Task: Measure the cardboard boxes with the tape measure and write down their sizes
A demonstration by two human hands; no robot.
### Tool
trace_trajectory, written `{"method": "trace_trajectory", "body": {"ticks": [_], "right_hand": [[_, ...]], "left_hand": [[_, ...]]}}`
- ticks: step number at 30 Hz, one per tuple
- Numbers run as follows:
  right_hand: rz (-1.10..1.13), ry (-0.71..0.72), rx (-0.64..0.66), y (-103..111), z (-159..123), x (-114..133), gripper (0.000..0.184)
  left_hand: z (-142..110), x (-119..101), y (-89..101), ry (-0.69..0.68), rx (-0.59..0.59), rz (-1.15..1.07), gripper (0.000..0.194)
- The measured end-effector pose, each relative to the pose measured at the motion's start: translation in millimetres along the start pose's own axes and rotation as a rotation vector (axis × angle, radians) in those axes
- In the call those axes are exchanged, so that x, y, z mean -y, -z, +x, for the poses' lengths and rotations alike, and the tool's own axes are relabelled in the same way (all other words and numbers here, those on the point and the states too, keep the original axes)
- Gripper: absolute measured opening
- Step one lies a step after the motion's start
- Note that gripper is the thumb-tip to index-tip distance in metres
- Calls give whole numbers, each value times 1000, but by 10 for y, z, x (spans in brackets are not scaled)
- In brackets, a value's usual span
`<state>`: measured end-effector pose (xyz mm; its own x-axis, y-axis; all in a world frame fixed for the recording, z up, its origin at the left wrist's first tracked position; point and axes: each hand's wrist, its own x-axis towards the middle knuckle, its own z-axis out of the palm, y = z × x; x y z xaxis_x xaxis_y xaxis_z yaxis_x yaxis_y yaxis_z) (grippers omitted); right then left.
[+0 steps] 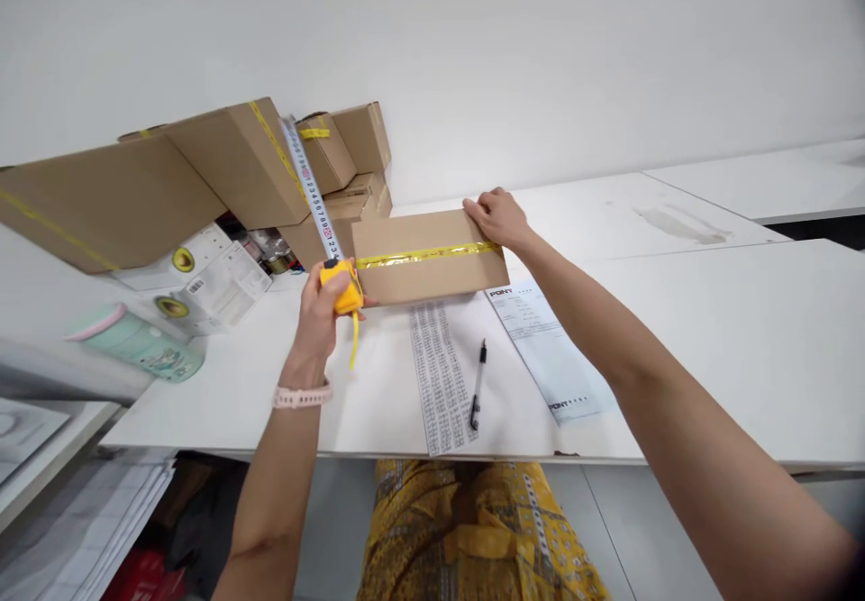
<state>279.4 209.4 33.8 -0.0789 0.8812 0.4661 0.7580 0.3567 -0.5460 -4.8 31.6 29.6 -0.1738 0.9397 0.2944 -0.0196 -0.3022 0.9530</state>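
A yellow tape measure (343, 287) is in the grip of my left hand (319, 313), its blade (311, 191) pulled out and pointing up and away. The hand is up against the left end of a cardboard box (425, 281) banded with yellow tape. My right hand (498, 218) grips the box's far right corner, fingers over the top edge. Under and in front of the box lies a printed sheet of number columns (442, 376). A black-capped clear pen (478, 385) rests on the paper, beside a pale blue PONY form (541, 349).
Several cardboard boxes (230, 159) are stacked at the back left against the wall. Nearer stand white cartons with avocado pictures (195, 277) and a mint-green tumbler (145, 341). The white table's front edge (324, 453) runs just before my lap.
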Motion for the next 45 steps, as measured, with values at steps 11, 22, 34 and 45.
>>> {"method": "trace_trajectory", "body": {"ticks": [11, 22, 34, 45], "right_hand": [[-174, 157, -41, -428, 285, 250, 31], [-220, 453, -16, -445, 276, 178, 56], [-227, 494, 68, -451, 307, 141, 48], [-185, 468, 58, -431, 256, 169, 49]], "left_hand": [[-977, 557, -890, 384, 223, -315, 54], [-963, 645, -920, 481, 229, -344, 56], [-1014, 856, -811, 452, 296, -300, 53], [-1030, 828, -800, 457, 304, -261, 51]]}}
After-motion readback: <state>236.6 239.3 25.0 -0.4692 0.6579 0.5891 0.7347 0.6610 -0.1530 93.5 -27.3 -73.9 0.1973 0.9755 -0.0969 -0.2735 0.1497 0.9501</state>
